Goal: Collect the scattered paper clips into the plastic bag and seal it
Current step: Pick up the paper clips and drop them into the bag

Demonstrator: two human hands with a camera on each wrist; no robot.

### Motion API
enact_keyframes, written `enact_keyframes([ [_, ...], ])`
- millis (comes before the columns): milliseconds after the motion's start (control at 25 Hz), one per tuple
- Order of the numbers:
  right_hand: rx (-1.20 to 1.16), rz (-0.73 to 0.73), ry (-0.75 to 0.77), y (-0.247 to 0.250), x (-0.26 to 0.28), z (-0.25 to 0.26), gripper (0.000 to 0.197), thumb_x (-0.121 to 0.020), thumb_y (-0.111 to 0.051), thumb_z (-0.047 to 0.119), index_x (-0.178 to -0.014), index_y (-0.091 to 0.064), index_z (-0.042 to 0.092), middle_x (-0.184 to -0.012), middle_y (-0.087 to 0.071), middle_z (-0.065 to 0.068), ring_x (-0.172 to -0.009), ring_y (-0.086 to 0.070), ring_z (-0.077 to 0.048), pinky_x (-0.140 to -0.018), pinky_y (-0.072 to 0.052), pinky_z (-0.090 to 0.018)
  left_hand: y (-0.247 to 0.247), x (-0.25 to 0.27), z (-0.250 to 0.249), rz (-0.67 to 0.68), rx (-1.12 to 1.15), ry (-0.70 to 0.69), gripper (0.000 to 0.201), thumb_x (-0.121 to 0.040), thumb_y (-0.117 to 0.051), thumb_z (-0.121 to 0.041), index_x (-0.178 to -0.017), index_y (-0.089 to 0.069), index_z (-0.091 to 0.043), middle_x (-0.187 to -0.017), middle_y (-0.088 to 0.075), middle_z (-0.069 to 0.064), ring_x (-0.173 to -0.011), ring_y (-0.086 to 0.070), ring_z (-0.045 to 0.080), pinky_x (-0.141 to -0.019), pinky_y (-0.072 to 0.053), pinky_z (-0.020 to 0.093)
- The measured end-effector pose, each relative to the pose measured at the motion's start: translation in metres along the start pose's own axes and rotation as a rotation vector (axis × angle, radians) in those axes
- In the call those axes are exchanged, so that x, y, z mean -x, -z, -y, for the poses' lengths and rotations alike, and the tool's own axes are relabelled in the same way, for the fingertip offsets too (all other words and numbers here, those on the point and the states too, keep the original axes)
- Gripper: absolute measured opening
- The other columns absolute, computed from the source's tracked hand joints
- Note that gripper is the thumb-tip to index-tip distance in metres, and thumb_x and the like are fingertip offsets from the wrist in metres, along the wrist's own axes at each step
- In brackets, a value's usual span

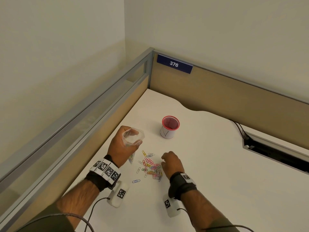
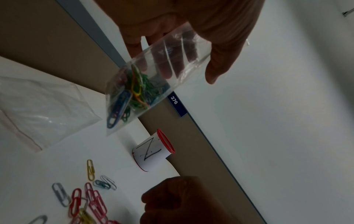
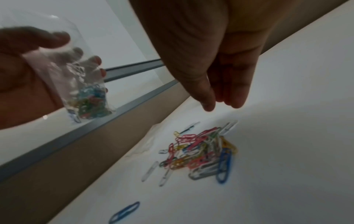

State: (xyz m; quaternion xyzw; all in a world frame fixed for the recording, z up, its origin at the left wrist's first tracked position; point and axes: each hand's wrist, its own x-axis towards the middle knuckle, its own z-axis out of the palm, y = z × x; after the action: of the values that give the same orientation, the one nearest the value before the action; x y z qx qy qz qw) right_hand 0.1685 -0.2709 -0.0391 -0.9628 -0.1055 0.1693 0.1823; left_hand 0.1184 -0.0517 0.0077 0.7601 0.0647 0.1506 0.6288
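While the left hand [image 1: 121, 148] grips the clear plastic bag [image 2: 153, 84] off the worktop [image 1: 217, 164], mouth open upward and coloured clips gathered at its bottom, the right hand [image 1: 172, 163] hangs over the pile of paper clips [image 1: 153, 168] with fingers [image 3: 235, 97] relaxed, holding nothing. A blue clip [image 1: 136, 181] lies apart from the pile. Beyond stands a red mesh cup [image 1: 169, 127]; a second bag [image 2: 42, 112] lies flat.
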Motion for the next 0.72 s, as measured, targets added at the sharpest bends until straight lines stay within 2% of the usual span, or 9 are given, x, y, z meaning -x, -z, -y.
enact_keyframes([
  [120, 0.107, 0.093, 0.061, -0.003, -0.004, -0.002, 0.034, -0.092, -0.051, 0.010, -0.126, -0.054, 0.011, -0.125, -0.049, -0.011, -0.118, -0.048, -0.028, -0.101, -0.044, -0.036, -0.001, -0.001, -0.001, -0.008, 0.005, -0.003, 0.039, -0.071, -0.080, -0.028, -0.103, -0.058, -0.028, -0.109, -0.068, -0.009, -0.115, -0.063, 0.015, -0.103, -0.049, 0.035],
  [240, 0.186, 0.160, 0.160, -0.016, 0.009, -0.002, 0.028, -0.095, -0.050, 0.017, -0.122, -0.056, 0.011, -0.120, -0.049, -0.011, -0.111, -0.049, -0.027, -0.095, -0.047, -0.035, -0.002, -0.001, 0.001, -0.008, 0.016, 0.004, 0.042, -0.070, -0.080, -0.034, -0.105, -0.058, -0.026, -0.109, -0.069, -0.009, -0.115, -0.063, 0.016, -0.105, -0.049, 0.040],
  [360, 0.109, 0.154, 0.163, -0.018, 0.020, -0.011, 0.029, -0.093, -0.053, 0.015, -0.122, -0.059, 0.014, -0.117, -0.052, -0.008, -0.107, -0.053, -0.026, -0.093, -0.047, -0.033, -0.002, -0.002, 0.003, -0.002, 0.005, 0.009, 0.041, -0.072, -0.080, -0.032, -0.105, -0.059, -0.024, -0.111, -0.069, -0.008, -0.116, -0.062, 0.016, -0.105, -0.049, 0.042],
  [440, 0.088, 0.144, 0.135, -0.016, 0.026, -0.019, 0.033, -0.090, -0.059, 0.022, -0.122, -0.057, 0.014, -0.117, -0.051, -0.007, -0.109, -0.052, -0.026, -0.093, -0.048, -0.035, -0.004, -0.001, 0.003, 0.005, 0.006, 0.009, 0.040, -0.073, -0.080, -0.030, -0.105, -0.058, -0.025, -0.111, -0.068, -0.009, -0.116, -0.062, 0.015, -0.105, -0.049, 0.043],
  [560, 0.158, 0.215, 0.129, -0.017, 0.029, -0.019, 0.057, -0.079, -0.073, 0.035, -0.128, -0.049, 0.017, -0.122, -0.045, -0.005, -0.113, -0.045, -0.024, -0.093, -0.048, -0.036, -0.007, -0.002, 0.001, 0.022, 0.013, 0.011, 0.039, -0.074, -0.081, -0.028, -0.105, -0.058, -0.025, -0.112, -0.068, -0.009, -0.117, -0.062, 0.015, -0.105, -0.049, 0.044],
  [720, 0.187, 0.179, 0.192, -0.024, 0.023, -0.002, 0.054, -0.082, -0.069, 0.030, -0.132, -0.047, 0.023, -0.122, -0.046, -0.005, -0.113, -0.044, -0.024, -0.091, -0.049, -0.036, -0.011, -0.004, -0.004, 0.032, -0.002, -0.003, 0.039, -0.075, -0.081, -0.027, -0.106, -0.057, -0.024, -0.112, -0.068, -0.007, -0.116, -0.062, 0.015, -0.105, -0.049, 0.041],
])
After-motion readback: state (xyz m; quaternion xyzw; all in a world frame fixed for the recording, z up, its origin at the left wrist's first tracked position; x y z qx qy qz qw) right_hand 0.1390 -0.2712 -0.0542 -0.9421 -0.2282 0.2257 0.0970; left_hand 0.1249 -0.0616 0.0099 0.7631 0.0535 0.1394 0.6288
